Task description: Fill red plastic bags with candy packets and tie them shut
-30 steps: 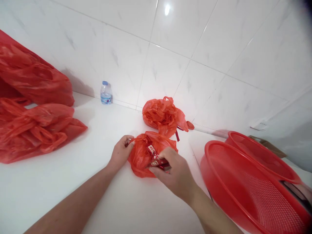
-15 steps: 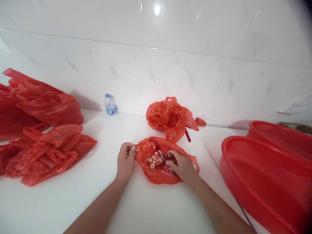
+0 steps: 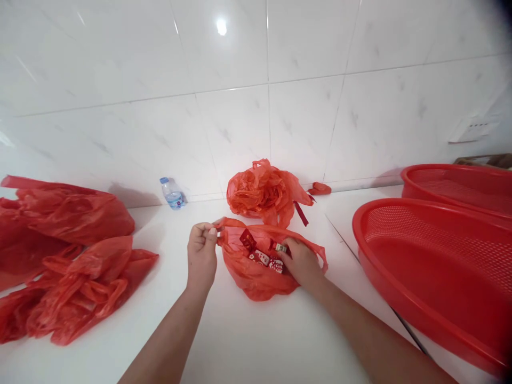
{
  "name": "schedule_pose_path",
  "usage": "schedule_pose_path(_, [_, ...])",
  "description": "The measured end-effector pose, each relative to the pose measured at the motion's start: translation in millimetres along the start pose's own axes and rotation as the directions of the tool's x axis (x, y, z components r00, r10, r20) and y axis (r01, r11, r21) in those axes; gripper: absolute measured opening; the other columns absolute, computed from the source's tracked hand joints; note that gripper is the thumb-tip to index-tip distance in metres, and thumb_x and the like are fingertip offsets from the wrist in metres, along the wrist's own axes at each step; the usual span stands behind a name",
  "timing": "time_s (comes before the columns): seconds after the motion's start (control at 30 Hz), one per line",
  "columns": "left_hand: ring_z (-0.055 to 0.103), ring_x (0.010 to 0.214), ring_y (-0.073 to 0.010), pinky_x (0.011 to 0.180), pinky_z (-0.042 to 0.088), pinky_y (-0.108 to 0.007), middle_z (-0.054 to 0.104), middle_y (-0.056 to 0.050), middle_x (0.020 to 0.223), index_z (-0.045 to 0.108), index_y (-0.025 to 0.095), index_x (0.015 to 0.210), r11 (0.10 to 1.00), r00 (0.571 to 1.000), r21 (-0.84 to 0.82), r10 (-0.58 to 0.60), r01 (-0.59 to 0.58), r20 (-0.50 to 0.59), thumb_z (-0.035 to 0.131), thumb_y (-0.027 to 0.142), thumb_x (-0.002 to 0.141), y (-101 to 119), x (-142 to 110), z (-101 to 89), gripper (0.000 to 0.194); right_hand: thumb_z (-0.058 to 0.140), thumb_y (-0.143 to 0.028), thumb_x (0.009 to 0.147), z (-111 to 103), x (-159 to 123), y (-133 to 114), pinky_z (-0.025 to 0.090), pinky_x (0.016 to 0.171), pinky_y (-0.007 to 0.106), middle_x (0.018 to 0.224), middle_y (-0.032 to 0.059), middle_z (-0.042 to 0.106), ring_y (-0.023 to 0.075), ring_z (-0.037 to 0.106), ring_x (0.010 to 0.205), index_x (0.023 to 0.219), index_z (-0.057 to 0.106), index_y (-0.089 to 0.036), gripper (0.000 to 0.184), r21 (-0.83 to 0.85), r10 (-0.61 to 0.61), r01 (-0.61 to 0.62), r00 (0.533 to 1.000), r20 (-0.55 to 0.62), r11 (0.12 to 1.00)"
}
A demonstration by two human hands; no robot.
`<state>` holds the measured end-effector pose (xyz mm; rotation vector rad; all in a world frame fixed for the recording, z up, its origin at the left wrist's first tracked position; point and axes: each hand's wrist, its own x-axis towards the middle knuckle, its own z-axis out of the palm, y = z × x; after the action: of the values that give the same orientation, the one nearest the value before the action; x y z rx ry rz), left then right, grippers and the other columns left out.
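A red plastic bag (image 3: 256, 285) lies open on the white table in front of me, its mouth facing up. My left hand (image 3: 202, 250) pinches the bag's left edge between thumb and fingers. Inside the bag are several small red packets (image 3: 260, 257) with white print, and a dark red one (image 3: 248, 239) leans near the back. My right hand (image 3: 302, 261) reaches into the right side of the bag, its fingers closed on a small red packet (image 3: 281, 247) with a pale patch. The palm side of that hand is hidden.
Behind the bag sits a crumpled heap of red bags (image 3: 264, 192) by the tiled wall. A small water bottle (image 3: 173, 194) stands left of it. Filled red bags (image 3: 80, 213) lie at the left. Large red plastic baskets (image 3: 432, 282) stand at the right.
My view has tilted and shifted. The packets in the bag lie differently, and my right hand now grips a packet with a pale patch. My left hand keeps its pinch on the bag's edge.
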<state>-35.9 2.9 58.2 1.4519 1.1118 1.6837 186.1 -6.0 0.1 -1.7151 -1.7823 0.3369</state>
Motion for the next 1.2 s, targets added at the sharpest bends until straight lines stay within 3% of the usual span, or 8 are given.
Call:
schedule_pose_path(0.17, [0.053, 0.111, -0.0233, 0.086, 0.045, -0.039, 0.055, -0.010, 0.123, 0.047, 0.022, 0.099, 0.918, 0.980, 0.360, 0.194, -0.165, -0.045, 0.053, 0.034, 0.083, 20.8, -9.8, 0.7, 0.020, 0.049, -0.022, 0.084, -2.5, -1.4, 2.4, 0.038, 0.068, 0.026, 0.086, 0.0021, 0.061, 0.0162, 0.057, 0.081, 0.089, 0.052, -0.020, 0.007, 0.002, -0.050, 0.050, 0.995, -0.084, 0.999])
schedule_pose_path(0.23, [0.047, 0.119, -0.0253, 0.095, 0.040, -0.044, 0.052, -0.011, 0.126, 0.050, 0.022, 0.103, 0.761, 0.918, 0.552, 0.397, -0.342, 0.021, 0.057, 0.029, 0.081, 23.0, -20.7, 1.0, 0.024, 0.050, -0.021, 0.082, -2.6, -2.7, -0.1, 0.037, 0.067, 0.025, 0.085, 0.0015, 0.061, 0.0160, 0.056, 0.080, 0.086, 0.051, -0.020, 0.004, -0.019, -0.085, 0.084, 0.994, -0.072, 0.996])
schedule_pose_path(0.3, [0.048, 0.117, -0.0256, 0.097, 0.039, -0.044, 0.054, -0.010, 0.122, 0.054, 0.023, 0.100, 0.581, 0.818, 0.598, 0.517, -0.552, 0.252, 0.056, 0.023, 0.080, 23.9, -30.3, 3.6, 0.020, 0.051, -0.021, 0.082, -2.2, -4.2, -2.7, 0.036, 0.065, 0.025, 0.084, 0.0014, 0.061, 0.0165, 0.056, 0.080, 0.085, 0.051, -0.021, 0.003, -0.050, -0.097, 0.095, 0.994, -0.046, 0.994])
schedule_pose_path(0.43, [0.058, 0.093, -0.0215, 0.085, 0.046, -0.038, 0.063, -0.008, 0.096, 0.059, 0.023, 0.091, 0.432, 0.610, 0.459, 0.331, -0.777, 0.720, 0.041, 0.015, 0.086, 18.7, -37.6, 12.7, 0.020, 0.047, -0.020, 0.084, -1.2, -7.7, -5.1, 0.034, 0.063, 0.026, 0.085, 0.0014, 0.062, 0.0171, 0.056, 0.080, 0.086, 0.051, -0.021, 0.005, -0.091, -0.138, 0.135, 0.990, -0.024, 0.987])
schedule_pose_path(0.5, [0.057, 0.071, -0.0187, 0.077, 0.046, -0.036, 0.061, -0.005, 0.072, 0.059, 0.021, 0.083, 0.389, 0.580, 0.483, 0.184, -0.785, 0.794, 0.034, 0.012, 0.087, 10.6, -37.8, 13.6, 0.026, 0.046, -0.020, 0.085, -1.2, -9.2, -5.0, 0.034, 0.063, 0.026, 0.084, 0.0006, 0.062, 0.0164, 0.056, 0.078, 0.086, 0.052, -0.022, 0.006, -0.090, -0.146, 0.145, 0.989, -0.007, 0.985])
schedule_pose_path(0.7, [0.050, 0.049, -0.0159, 0.046, 0.031, -0.026, 0.055, -0.001, 0.058, 0.056, 0.025, 0.078, 0.399, 0.701, 0.672, -0.094, -0.624, 0.707, 0.034, 0.021, 0.088, -17.0, -45.4, -2.9, 0.025, 0.049, -0.023, 0.085, 0.1, -7.6, -3.2, 0.037, 0.065, 0.026, 0.086, 0.0015, 0.063, 0.0170, 0.058, 0.080, 0.091, 0.053, -0.022, 0.008, -0.097, -0.065, 0.063, 0.998, -0.016, 0.993])
schedule_pose_path(0.87, [0.061, 0.068, -0.0201, 0.053, 0.039, -0.028, 0.066, -0.003, 0.085, 0.056, 0.029, 0.104, 0.477, 0.779, 0.726, -0.127, -0.495, 0.614, 0.042, 0.027, 0.087, -28.1, -50.8, -9.6, 0.022, 0.049, -0.031, 0.085, 2.1, -3.7, -2.9, 0.042, 0.073, 0.030, 0.099, 0.0060, 0.063, 0.0211, 0.059, 0.090, 0.107, 0.055, -0.022, 0.024, -0.132, -0.043, 0.034, 0.997, -0.064, 0.991])
schedule_pose_path(1.2, [0.057, 0.102, -0.0290, 0.077, 0.052, -0.041, 0.058, -0.008, 0.116, 0.044, 0.029, 0.128, 0.613, 0.857, 0.699, -0.068, -0.368, 0.510, 0.069, 0.023, 0.065, -43.2, -46.1, -6.3, 0.068, 0.044, -0.024, 0.087, -0.5, -12.5, -4.3, 0.047, 0.084, 0.033, 0.101, 0.0045, 0.065, 0.0192, 0.060, 0.094, 0.101, 0.061, -0.024, 0.022, 0.075, -0.130, 0.135, 0.989, -0.069, 0.988])
